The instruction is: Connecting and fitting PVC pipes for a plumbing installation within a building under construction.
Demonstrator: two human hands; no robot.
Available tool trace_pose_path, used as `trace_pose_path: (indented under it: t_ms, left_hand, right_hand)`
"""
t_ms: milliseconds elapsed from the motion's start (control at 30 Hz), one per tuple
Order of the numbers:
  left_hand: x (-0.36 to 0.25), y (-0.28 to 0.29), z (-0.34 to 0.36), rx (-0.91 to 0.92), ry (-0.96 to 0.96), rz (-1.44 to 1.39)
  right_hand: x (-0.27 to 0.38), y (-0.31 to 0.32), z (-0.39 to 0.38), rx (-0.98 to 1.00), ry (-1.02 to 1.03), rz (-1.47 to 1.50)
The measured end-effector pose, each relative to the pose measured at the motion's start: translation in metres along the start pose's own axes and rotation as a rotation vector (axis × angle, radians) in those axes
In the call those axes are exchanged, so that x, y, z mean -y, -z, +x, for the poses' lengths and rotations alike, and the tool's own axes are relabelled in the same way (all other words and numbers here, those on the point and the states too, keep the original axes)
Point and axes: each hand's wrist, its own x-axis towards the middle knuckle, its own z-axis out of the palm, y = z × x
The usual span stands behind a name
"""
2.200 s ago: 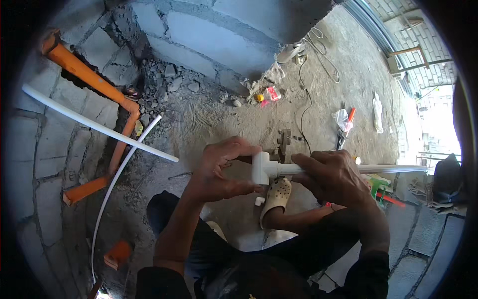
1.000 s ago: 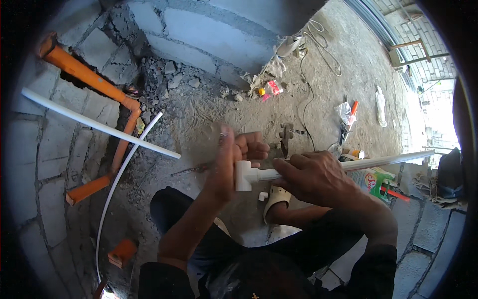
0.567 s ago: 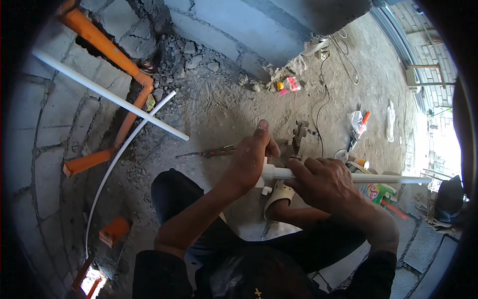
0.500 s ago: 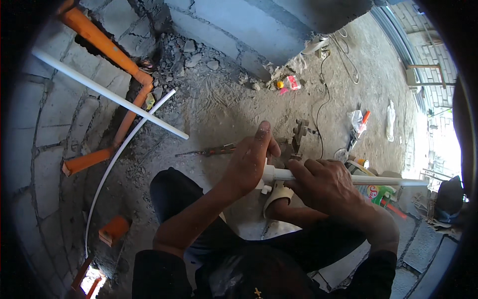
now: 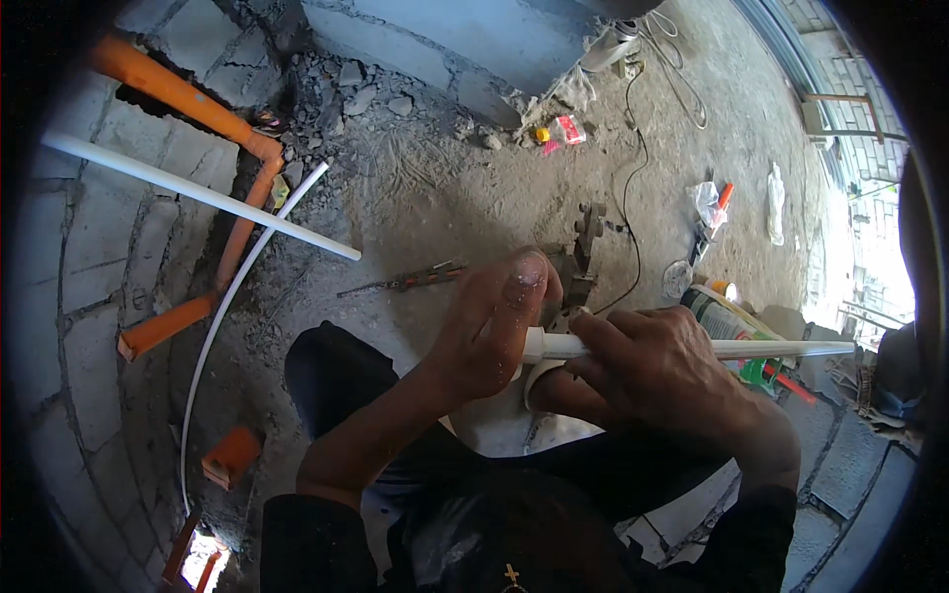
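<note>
In front of my knees, both hands work on one white plastic pipe (image 5: 781,349) lying nearly level. My left hand (image 5: 494,321) is wrapped around a white pipe fitting (image 5: 535,343) at the pipe's left end, thumb up and dusted with white specks. Most of the fitting is hidden behind the palm. Just to the right, my right hand (image 5: 652,361) grips the pipe close to the fitting, and the pipe's long free end sticks out to the right.
Orange drain pipes (image 5: 188,89) run along the block wall at left, crossed by a loose white pipe (image 5: 208,193). A curved white tube (image 5: 213,336) lies nearby. Beyond my hands are a metal tool (image 5: 585,247) and a cable (image 5: 633,188). A green-and-white container (image 5: 727,321) sits at right.
My left hand now covers more of the fitting, and the small side piece seen below it is hidden. The background has shifted slightly left and up in the view.
</note>
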Motion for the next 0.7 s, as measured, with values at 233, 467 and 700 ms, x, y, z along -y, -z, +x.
trace_pose_path:
  t_ms: [233, 467, 700]
  left_hand:
    - [-0.0022, -0.0009, -0.0013, 0.030, -0.040, 0.033]
    - [0.0012, -0.0043, -0.0014, 0.018, -0.089, 0.027]
    - [-0.0006, -0.0027, 0.0001, 0.046, -0.120, 0.045]
  right_hand:
    - [-0.0008, 0.0011, -0.0022, 0.056, -0.017, 0.080]
    - [-0.0003, -0.0010, -0.0045, 0.053, -0.031, 0.078]
    - [0.0022, 0.0018, -0.0034, 0.047, -0.044, 0.109]
